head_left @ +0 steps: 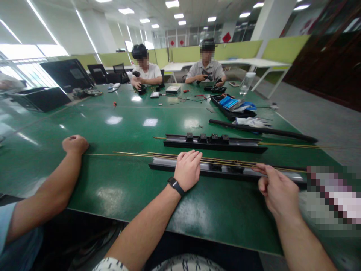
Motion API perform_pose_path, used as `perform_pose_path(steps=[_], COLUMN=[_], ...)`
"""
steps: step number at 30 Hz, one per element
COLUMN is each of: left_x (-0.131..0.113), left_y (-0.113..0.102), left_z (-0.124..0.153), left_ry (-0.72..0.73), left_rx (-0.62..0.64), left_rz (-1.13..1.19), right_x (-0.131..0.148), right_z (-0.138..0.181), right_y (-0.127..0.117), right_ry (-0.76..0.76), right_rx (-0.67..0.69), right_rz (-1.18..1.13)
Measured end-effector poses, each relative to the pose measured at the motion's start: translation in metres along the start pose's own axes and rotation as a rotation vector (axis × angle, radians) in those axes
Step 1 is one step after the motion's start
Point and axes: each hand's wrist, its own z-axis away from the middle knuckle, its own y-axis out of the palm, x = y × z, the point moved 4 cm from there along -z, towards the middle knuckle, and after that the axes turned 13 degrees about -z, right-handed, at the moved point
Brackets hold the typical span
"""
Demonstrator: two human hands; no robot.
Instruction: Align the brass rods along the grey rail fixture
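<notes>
A long black rail with a pale inner strip lies across the green table before me, and several thin brass rods run along its top. My left hand, wearing a black wristband, is closed over the rods and rail with its fingers curled across them. At the right part of the rail, my right hand has its fingertips on the rods and its thumb lower, by the rail's near side. Dark blocks sit in the rail between my hands. A neighbour's closed hand is at the far left end of one rod.
Behind lies a second black rail with several black blocks. Farther back are a black tube, white gloves, a tray of blue packets and a clear jug. Two people sit opposite, handling dark parts. A pixelated patch hides the right edge.
</notes>
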Motion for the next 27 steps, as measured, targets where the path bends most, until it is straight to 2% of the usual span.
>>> perform_pose_path(steps=[7, 11, 16, 18, 21, 27], left_x=[0.001, 0.002, 0.004, 0.005, 0.005, 0.005], left_y=[-0.001, -0.004, -0.005, -0.005, -0.006, -0.005], left_z=[0.000, 0.001, 0.002, 0.002, 0.002, 0.001], left_ry=[0.007, 0.007, 0.017, 0.019, 0.028, 0.032], left_rx=[-0.013, -0.029, -0.030, -0.033, -0.043, -0.040], left_rz=[-0.012, -0.021, -0.015, -0.021, -0.030, -0.037], right_x=[0.003, 0.003, 0.000, 0.000, -0.001, -0.003], right_z=[-0.009, -0.005, 0.003, 0.004, 0.004, -0.001], right_y=[-0.011, -0.008, 0.002, 0.003, 0.003, -0.002], right_ry=[-0.056, -0.033, 0.034, 0.031, 0.017, -0.036], right_rx=[-0.155, -0.109, 0.052, 0.070, 0.064, -0.033], right_rz=[-0.033, -0.031, 0.005, 0.012, 0.005, 0.000])
